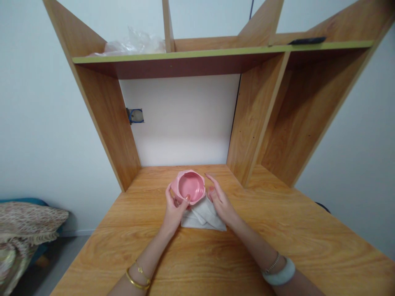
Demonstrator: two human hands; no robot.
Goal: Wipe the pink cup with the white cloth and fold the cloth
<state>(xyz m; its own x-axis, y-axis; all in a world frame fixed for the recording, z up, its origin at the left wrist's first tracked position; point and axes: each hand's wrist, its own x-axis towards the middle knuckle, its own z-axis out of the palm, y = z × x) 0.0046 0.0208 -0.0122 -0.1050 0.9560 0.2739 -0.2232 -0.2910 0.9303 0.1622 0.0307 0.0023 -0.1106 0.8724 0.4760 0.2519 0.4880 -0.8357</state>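
Brown-patterned blanket [27,222] lies on a bed at far left, well apart from the table [123,246]. Up on the shelf sits a crumpled clear plastic bag [135,43], and a blue box [135,116] is set in the back wall; no label legible on either. My left hand [173,209] is closed on the pink bowl [189,187], thumb on the near-left rim, fingers underneath. Bowl's at the table's middle, tipped twd me, above a folded white cloth [202,217]; can't tell if it rests on the cloth or is lifted off it. Looks like stiff, glossy plastic w/ a faceted rim: prob. light, a bit slick, so the rim edge is the best hold. Cloth is soft and limp, best pinched at a corner. My right hand [220,201] is open, fingers loosely spread, just beside the bowl's right side and over the cloth. No brand or writing visible anywhere. Far right on the shelf: a dark flat thing [307,40], too small to ID.
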